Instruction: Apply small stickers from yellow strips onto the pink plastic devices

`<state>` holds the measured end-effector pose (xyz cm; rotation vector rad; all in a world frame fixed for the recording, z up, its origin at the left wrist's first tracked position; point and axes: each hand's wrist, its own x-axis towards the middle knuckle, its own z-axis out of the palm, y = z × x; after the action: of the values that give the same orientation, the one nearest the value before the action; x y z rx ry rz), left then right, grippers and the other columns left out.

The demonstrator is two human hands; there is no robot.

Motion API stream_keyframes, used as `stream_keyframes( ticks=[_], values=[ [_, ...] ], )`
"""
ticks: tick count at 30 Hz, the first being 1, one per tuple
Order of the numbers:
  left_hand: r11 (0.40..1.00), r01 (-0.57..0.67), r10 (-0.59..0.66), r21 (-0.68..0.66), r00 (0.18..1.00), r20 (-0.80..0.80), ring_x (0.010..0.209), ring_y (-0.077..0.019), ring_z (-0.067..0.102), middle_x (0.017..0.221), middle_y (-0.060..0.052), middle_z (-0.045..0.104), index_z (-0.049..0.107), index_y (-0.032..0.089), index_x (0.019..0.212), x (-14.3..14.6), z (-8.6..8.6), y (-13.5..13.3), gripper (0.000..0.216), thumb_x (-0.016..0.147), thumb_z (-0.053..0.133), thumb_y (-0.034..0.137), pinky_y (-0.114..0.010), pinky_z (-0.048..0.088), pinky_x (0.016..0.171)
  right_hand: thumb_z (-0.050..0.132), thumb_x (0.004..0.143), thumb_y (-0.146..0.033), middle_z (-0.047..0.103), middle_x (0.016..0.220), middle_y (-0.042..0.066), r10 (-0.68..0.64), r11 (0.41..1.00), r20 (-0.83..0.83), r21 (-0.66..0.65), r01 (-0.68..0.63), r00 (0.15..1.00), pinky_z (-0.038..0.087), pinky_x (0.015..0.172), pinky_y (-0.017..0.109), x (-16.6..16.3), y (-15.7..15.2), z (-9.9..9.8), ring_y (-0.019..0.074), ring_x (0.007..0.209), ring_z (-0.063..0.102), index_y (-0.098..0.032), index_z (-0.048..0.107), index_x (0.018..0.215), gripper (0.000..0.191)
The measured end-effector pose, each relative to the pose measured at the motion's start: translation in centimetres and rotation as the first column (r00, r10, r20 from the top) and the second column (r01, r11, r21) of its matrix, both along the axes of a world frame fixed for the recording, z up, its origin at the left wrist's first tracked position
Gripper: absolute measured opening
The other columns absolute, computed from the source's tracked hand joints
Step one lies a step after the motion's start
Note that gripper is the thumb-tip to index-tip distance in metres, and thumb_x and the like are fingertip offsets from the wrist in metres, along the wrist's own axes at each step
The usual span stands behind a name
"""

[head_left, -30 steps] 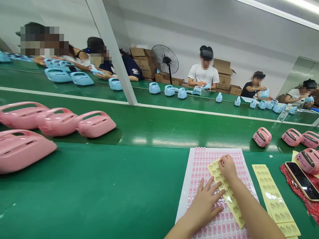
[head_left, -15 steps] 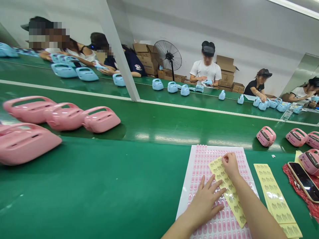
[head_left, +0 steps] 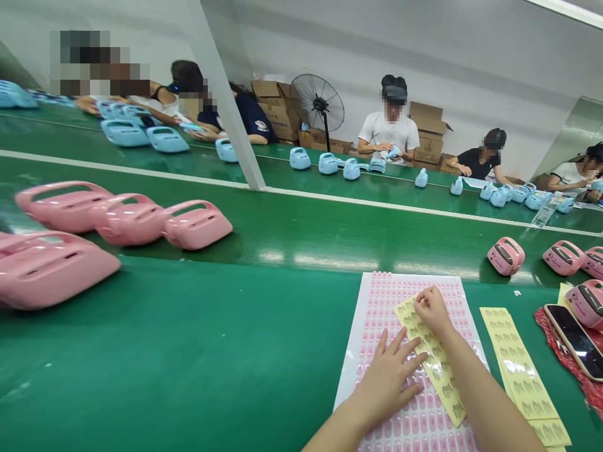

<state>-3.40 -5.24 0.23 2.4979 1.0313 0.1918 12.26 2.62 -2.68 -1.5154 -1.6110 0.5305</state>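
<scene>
A white sheet of small pink stickers (head_left: 377,307) lies on the green belt in front of me. A yellow label strip (head_left: 438,370) rests slantwise on it. My left hand (head_left: 389,380) lies flat with fingers spread, pressing on the sheet and the strip's left edge. My right hand (head_left: 429,311) is closed in a pinch at the strip's upper end, fingertips on a label. What it pinches is too small to name.
A second yellow label strip (head_left: 518,370) lies to the right. A phone (head_left: 572,342) rests on a red cloth. Pink casings stand at right (head_left: 506,255) and large ones at left (head_left: 127,220). Blue casings (head_left: 327,163) and other workers line the far belt.
My hands stay on the sheet and strip; the right hand's fingertips have shifted slightly along the strip's top end. The view has drifted a little left and up.
</scene>
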Motion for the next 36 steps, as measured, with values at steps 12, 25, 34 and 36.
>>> stream_keyframes(
  ticks=[12, 25, 34, 36],
  values=[
    [0.999, -0.003, 0.001, -0.054, 0.999, -0.04, 0.129, -0.0317, 0.022, 0.137, -0.004, 0.038, 0.044, 0.03, 0.125, 0.1, 1.3, -0.2, 0.049, 0.077, 0.057, 0.03, -0.061, 0.014, 0.101, 0.044, 0.068, -0.019, 0.045, 0.072, 0.004, -0.175, 0.984, -0.045, -0.046, 0.173, 0.984, 0.044, 0.068, 0.034, 0.2, 0.8, -0.1, 0.0195, 0.067, 0.051, -0.022, 0.045, 0.058, 0.01],
    [0.998, -0.012, 0.011, -0.064, 1.0, -0.02, 0.13, -0.0315, 0.02, 0.138, -0.003, 0.038, 0.046, 0.029, 0.123, 0.1, 1.0, -0.1, 0.046, 0.078, 0.055, 0.028, -0.06, 0.013, 0.102, 0.048, 0.066, -0.015, 0.044, 0.073, 0.003, -0.197, 0.98, -0.017, -0.039, 0.197, 0.98, 0.043, 0.068, 0.033, -0.2, 1.2, -0.4, 0.0195, 0.068, 0.049, -0.021, 0.046, 0.057, 0.011],
    [0.998, -0.009, 0.008, -0.06, 1.0, -0.022, 0.129, -0.0321, 0.021, 0.137, -0.004, 0.039, 0.047, 0.029, 0.123, 0.1, 1.0, -0.1, 0.046, 0.078, 0.055, 0.028, -0.06, 0.013, 0.102, 0.05, 0.065, -0.016, 0.045, 0.073, 0.003, -0.127, 0.992, -0.063, -0.009, 0.127, 0.99, 0.041, 0.071, 0.034, -0.1, 0.8, -0.4, 0.0196, 0.071, 0.048, -0.021, 0.049, 0.057, 0.009],
    [0.998, -0.011, 0.011, -0.059, 1.0, -0.014, 0.129, -0.0324, 0.021, 0.137, -0.004, 0.039, 0.047, 0.028, 0.123, 0.1, 1.0, -0.2, 0.046, 0.078, 0.055, 0.028, -0.06, 0.013, 0.102, 0.052, 0.064, -0.017, 0.047, 0.073, 0.003, -0.085, 0.996, -0.082, -0.011, 0.085, 0.993, 0.042, 0.071, 0.034, 0.0, 0.5, -0.2, 0.0195, 0.072, 0.048, -0.021, 0.051, 0.056, 0.008]
  ],
)
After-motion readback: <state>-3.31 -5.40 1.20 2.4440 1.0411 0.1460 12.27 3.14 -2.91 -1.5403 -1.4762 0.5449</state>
